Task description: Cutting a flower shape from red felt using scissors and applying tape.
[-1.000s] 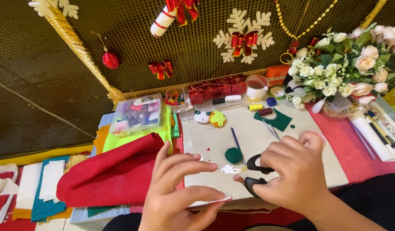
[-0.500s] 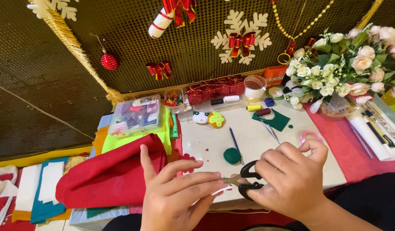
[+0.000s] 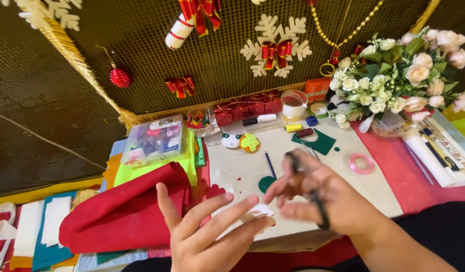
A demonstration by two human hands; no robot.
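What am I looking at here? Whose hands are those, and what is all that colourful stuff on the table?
This picture comes from a small camera worn on a person's head, so you look down at that person's own two hands, just as they do. There is no robot here.

The left hand pinches a small white piece between its fingertips. The right hand is blurred because it is moving; its fingers are through the loops of black scissors.

On the white work board lie green felt pieces, a blue pen and a pink tape ring. To the left is folded red felt and a clear box of small bits. On the right stands a bunch of white and pink flowers. Behind, a dark wall has a red bauble and a snowflake with a red bow.
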